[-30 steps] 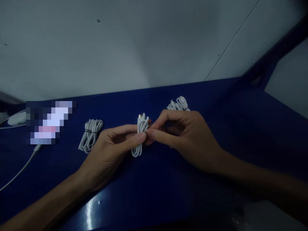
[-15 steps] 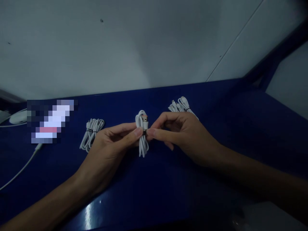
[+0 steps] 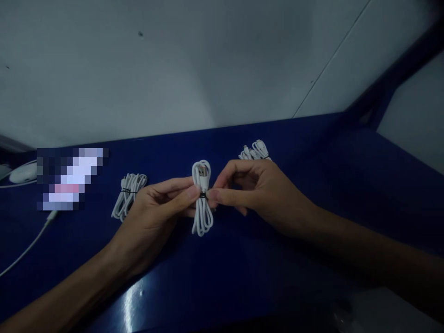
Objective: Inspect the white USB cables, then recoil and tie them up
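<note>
Adjusting the black tie (image 3: pixel 203 195) on a white cable coil (image 3: pixel 201 219)

Above the blue table (image 3: pixel 215 282), the left hand (image 3: pixel 160 200) pinches the coil; the right hand (image 3: pixel 258 187) pinches the tie's side. Binding appears in hand; the next turn would call for a steady left hold.

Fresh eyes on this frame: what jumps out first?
Near the centre, a white cable bundle held in the left hand, the right hand touching its black tie. Then the bright pixelated patch at far left, against the dark blue table. More white bundles lie partly hidden beyond both hands.
</note>
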Action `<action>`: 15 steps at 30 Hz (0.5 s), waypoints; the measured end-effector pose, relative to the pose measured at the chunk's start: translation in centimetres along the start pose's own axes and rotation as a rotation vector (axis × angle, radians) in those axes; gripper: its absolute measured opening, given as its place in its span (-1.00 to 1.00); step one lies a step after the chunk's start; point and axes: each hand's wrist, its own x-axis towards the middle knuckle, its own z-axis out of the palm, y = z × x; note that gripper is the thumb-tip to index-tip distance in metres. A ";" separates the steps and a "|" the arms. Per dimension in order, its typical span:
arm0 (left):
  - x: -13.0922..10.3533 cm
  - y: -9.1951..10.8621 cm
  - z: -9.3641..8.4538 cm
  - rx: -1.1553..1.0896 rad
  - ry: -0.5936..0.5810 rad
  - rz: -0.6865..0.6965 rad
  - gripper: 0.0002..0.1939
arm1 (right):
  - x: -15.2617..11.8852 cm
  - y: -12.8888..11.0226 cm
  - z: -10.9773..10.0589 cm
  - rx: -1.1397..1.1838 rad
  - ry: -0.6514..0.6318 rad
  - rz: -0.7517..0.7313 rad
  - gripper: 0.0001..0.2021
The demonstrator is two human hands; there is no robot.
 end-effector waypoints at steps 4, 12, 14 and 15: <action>0.0 -0.2 -0.1 0.034 -0.023 0.016 -0.84 | 0.2 0.5 -0.4 0.067 -0.002 0.026 -0.76; 0.1 -0.3 0.0 0.011 0.053 0.052 -0.56 | 0.7 0.9 -0.7 0.124 -0.100 0.017 -0.65; 0.0 -0.4 0.1 0.013 0.035 0.063 -0.62 | 0.7 0.9 -0.6 0.121 -0.104 0.005 -0.66; 0.0 -0.3 0.1 0.016 0.021 0.068 -0.64 | 0.7 0.8 -0.6 0.123 -0.105 -0.002 -0.67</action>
